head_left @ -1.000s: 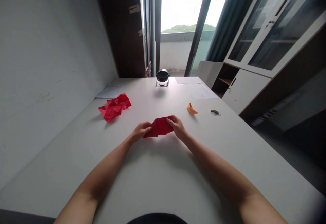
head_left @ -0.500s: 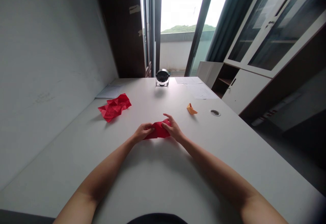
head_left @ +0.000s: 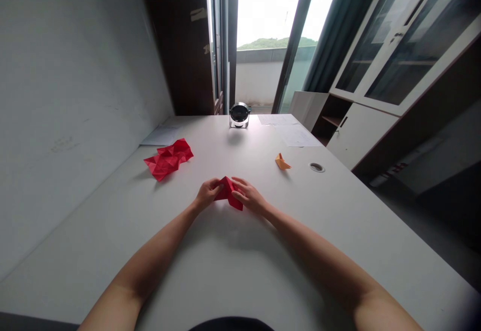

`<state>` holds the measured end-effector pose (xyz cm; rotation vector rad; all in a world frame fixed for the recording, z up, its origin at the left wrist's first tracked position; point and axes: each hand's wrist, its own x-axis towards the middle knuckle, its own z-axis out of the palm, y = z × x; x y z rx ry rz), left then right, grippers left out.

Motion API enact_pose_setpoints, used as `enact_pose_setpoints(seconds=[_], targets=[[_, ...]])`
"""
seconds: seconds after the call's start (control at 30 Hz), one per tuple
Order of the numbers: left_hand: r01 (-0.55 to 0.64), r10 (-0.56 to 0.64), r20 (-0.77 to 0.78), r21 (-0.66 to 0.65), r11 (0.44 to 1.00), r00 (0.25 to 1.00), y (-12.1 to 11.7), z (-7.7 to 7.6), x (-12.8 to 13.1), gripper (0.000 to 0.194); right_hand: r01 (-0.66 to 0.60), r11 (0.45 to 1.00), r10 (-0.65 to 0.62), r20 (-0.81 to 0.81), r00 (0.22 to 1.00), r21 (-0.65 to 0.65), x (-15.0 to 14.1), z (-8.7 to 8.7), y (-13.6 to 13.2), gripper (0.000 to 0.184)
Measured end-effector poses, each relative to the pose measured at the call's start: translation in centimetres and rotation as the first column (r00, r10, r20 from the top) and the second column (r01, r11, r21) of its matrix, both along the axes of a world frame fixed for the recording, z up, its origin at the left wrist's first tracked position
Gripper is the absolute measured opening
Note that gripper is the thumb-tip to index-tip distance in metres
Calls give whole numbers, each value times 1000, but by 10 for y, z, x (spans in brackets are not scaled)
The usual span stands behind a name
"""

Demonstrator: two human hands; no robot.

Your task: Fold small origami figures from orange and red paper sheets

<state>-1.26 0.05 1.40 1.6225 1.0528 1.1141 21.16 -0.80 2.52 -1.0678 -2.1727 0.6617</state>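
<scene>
A small folded sheet of red paper (head_left: 228,189) is held above the middle of the white desk (head_left: 233,266). It is bent along an upright crease into a peak, with its right panel pointing down toward me. My left hand (head_left: 206,194) pinches the left end between thumb and fingers. On the other side, my right hand (head_left: 252,198) grips the right panel, its fingers fairly straight along the paper and its thumb lower down. The part of the panel behind those fingers is hidden.
Crumpled, creased red paper (head_left: 169,159) lies to the left. An orange folded paper piece (head_left: 281,161) sits on the right, near a round cable hole (head_left: 316,167). A small round black device on a stand (head_left: 239,114) is at the far edge, with white sheets (head_left: 296,135) nearby.
My right hand has shifted left and its grip on the red paper has changed. The paper went from nearly flat to bent at a middle crease. My left hand keeps its hold.
</scene>
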Motion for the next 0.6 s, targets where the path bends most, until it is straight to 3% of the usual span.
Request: enact_pose_setpoints(seconds=[0.1,0.3,0.6], targets=[[-22,22,24,5,1000,999,1,-2,0,33,-54,998,53,27,998,40,-1,-1,0,55],[-56,56,58,-8,998,997,3,-4,1,37,-2,996,6,-44,999,90,-3,0,-2,31],[-2,5,-88,37,999,996,-6,7,3,35,-8,999,9,-20,1000,44,-2,-2,-1,24]])
